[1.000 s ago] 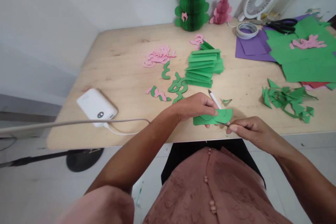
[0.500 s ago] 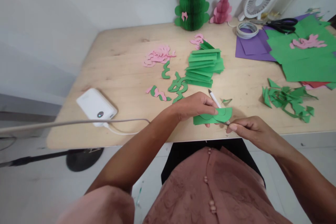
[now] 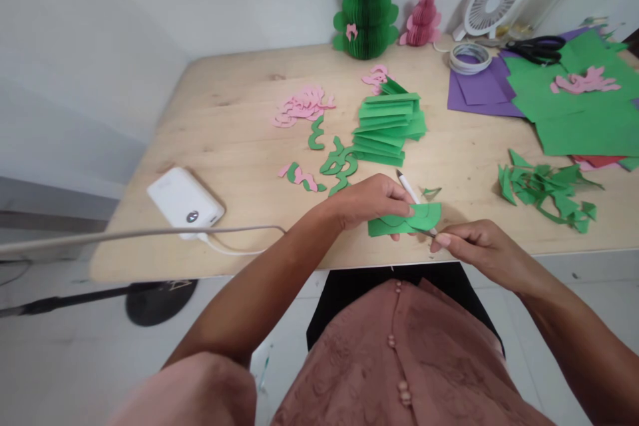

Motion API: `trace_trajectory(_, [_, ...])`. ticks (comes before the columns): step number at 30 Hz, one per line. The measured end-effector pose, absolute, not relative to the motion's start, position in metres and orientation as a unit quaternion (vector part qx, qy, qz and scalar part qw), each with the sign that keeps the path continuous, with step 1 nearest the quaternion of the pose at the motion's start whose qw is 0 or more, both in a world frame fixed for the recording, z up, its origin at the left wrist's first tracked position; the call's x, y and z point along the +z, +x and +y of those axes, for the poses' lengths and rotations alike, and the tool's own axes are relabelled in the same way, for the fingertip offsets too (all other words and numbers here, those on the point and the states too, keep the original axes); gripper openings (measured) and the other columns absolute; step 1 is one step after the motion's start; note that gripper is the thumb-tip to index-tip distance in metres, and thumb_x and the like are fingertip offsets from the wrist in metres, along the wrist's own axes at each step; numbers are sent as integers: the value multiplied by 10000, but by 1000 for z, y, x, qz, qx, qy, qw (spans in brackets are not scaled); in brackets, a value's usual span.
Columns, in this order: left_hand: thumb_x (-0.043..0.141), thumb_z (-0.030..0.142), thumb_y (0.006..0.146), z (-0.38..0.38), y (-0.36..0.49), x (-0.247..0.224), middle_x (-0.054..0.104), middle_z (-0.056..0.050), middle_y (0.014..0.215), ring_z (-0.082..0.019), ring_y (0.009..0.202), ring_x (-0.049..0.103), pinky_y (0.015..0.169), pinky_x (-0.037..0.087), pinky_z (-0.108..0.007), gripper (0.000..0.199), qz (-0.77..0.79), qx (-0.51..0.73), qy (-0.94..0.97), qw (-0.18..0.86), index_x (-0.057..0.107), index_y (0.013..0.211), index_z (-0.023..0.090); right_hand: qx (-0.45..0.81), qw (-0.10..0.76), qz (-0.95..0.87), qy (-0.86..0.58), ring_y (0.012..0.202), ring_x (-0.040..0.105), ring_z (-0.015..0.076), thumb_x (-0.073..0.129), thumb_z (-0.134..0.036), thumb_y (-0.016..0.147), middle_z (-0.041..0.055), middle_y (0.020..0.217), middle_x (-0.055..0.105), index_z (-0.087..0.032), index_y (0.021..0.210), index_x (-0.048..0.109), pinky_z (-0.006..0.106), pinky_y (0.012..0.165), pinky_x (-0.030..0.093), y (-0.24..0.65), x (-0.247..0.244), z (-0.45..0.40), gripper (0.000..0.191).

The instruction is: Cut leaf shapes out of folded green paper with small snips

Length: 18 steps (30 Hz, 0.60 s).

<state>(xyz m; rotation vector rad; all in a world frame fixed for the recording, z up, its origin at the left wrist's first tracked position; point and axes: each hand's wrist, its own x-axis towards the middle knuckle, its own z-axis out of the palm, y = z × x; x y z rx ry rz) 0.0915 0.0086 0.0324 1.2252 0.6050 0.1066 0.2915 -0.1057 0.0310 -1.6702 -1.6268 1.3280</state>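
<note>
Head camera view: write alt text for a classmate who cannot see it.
The left hand grips a curved piece of green paper while the right hand holds a slim white pen-like tool at its edge, above a pale wooden table. Stacked green paper strips, pink paper squiggles and a green honeycomb paper rabbit sit beyond.

A home craft space held a wooden table (image 3: 219,146) with cut paper (image 3: 544,190), scissors (image 3: 536,50), paper rabbits (image 3: 367,13) and a desk fan (image 3: 492,1).
</note>
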Motion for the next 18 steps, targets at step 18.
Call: trace_trajectory(18, [642, 242, 709, 7, 91, 31, 733, -74, 745, -129, 538, 651, 519, 522, -218, 128, 289, 62, 569, 767, 707, 733, 134, 485, 225, -593, -602, 550, 455, 137, 531, -629, 804, 17, 577, 548, -170, 635, 731, 262, 508, 355, 292, 28, -106, 529])
